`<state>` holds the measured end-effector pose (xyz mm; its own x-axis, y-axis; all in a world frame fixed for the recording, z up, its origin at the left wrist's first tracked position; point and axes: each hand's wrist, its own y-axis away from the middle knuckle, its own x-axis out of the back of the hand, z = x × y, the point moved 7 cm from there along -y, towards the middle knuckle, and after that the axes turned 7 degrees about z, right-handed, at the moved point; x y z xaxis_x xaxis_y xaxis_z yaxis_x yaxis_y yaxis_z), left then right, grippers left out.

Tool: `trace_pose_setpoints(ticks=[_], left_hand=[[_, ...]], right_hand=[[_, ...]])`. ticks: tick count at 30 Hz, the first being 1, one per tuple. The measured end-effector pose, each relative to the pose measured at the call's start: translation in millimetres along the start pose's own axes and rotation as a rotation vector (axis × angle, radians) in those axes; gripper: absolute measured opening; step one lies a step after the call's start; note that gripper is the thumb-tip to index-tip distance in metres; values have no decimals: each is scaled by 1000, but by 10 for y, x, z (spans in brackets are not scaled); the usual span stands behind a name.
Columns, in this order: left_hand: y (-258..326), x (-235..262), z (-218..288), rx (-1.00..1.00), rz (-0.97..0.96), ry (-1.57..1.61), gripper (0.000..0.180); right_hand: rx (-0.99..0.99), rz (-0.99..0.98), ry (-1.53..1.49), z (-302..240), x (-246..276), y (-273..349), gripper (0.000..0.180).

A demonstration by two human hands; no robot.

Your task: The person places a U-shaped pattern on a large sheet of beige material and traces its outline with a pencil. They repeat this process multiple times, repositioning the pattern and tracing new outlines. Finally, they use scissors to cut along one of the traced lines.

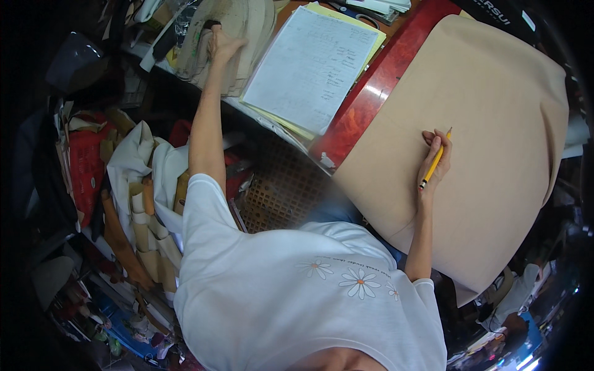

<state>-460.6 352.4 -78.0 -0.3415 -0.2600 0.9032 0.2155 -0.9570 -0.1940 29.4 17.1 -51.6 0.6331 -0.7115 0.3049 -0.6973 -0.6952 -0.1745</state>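
At far left the left hand [224,44] lies flat on a stack of beige pattern pieces [238,37], fingers spread; whether it pinches any of them cannot be told (the stack's top is cut off). Farther right, past the written sheet of paper [312,65], the right hand [435,162] grips a yellow pencil [434,162], partly hidden by fingers. The pencil slants up-right, tip on the tan sheet [489,111].
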Motion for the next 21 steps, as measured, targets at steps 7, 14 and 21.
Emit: trace_pose_setpoints(ticks=[7,14,21], left_hand=[[317,1191,828,-244,123,53,86],[2015,1249,2185,-655,-237,266,78],[2510,995,2623,-565,-508,381,76]], right_hand=[[-63,-104,-95,-359,-273,156,16],[-418,-432,-891,-834,-1157,497,38],[-394,67,-727,-403,-61,384,22]])
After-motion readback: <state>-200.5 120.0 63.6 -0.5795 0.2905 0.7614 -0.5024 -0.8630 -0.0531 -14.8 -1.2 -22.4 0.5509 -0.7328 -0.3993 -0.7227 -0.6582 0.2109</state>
